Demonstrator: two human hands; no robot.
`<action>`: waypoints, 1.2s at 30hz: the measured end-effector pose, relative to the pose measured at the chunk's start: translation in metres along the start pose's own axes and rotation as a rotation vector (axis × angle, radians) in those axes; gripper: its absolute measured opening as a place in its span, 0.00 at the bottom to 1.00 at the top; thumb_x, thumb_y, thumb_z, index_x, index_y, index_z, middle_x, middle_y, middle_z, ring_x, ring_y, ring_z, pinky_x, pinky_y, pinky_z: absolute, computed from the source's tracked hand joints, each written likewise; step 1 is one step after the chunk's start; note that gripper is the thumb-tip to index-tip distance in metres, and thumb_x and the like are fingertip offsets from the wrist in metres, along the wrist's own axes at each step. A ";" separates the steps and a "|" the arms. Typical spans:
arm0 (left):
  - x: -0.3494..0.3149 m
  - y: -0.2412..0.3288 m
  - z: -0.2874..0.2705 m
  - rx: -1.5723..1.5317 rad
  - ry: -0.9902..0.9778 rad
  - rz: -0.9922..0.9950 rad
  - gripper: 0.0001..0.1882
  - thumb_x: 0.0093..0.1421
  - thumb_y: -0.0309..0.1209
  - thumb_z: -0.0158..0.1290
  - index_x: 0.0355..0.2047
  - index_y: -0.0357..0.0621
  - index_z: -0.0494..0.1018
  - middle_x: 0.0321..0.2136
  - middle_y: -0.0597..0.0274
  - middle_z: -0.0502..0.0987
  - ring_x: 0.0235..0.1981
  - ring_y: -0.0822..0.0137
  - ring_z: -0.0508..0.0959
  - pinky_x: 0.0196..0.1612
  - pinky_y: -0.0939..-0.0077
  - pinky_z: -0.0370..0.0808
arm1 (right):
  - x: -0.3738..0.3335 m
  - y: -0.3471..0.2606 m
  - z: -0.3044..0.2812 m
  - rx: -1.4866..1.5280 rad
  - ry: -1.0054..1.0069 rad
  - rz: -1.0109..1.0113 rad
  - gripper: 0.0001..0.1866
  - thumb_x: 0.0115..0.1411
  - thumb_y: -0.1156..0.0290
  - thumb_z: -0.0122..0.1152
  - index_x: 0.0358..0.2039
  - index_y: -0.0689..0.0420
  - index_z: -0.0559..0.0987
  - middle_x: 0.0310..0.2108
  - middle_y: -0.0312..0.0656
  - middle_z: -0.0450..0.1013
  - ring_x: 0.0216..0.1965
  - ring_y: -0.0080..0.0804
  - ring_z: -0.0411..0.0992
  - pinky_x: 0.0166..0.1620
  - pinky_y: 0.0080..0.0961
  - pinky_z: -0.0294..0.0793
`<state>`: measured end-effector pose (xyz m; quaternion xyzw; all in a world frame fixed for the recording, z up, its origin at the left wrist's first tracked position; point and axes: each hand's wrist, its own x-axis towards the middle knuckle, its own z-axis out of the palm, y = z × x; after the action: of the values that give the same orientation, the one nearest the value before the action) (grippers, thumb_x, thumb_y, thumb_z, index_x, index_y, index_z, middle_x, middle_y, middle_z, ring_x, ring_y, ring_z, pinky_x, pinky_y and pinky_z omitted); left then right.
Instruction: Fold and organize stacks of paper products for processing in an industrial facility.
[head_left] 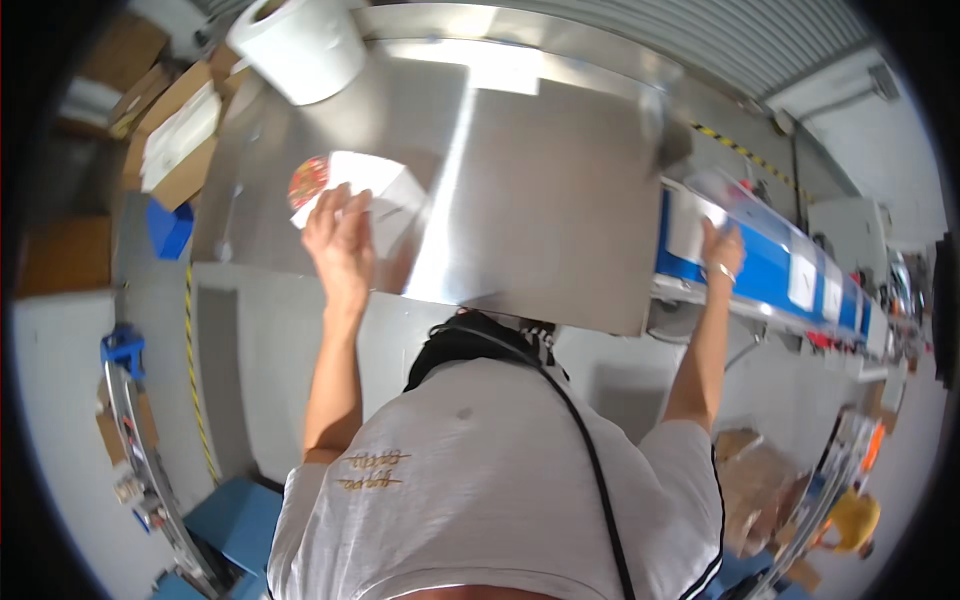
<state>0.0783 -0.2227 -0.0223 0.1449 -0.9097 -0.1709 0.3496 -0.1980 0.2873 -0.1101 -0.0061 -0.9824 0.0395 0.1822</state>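
The left hand lies over a white packet on the left part of the steel surface. Its fingers are bent and a little apart, touching the packet from above; whether they grip it or only rest on it, I cannot tell. A round red patch shows at the packet's left end, just beyond the fingers. The right hand reaches over the blue belt, which runs beside the right edge of the surface. Its fingers are blurred and bent, at the right edge of a white piece on the belt; how far open they are, or whether they have hold of it, I cannot tell. A bracelet circles that wrist. More white pieces lie farther along the belt. A white roll stands at the far left corner of the surface, near an open carton with a blue bin just below it
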 end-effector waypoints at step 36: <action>-0.005 -0.010 -0.006 0.107 -0.037 0.103 0.18 0.46 0.22 0.56 0.39 0.49 0.79 0.53 0.57 0.68 0.58 0.50 0.61 0.58 0.49 0.54 | -0.078 -0.406 -0.052 1.364 -1.292 -0.715 0.20 0.50 0.79 0.65 0.45 0.59 0.72 0.41 0.37 0.71 0.38 0.25 0.70 0.39 0.22 0.74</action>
<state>0.0875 -0.2314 -0.0255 0.1132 -0.9302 -0.1065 0.3326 -0.1055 -0.1156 -0.0571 0.4175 -0.6047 0.5324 -0.4203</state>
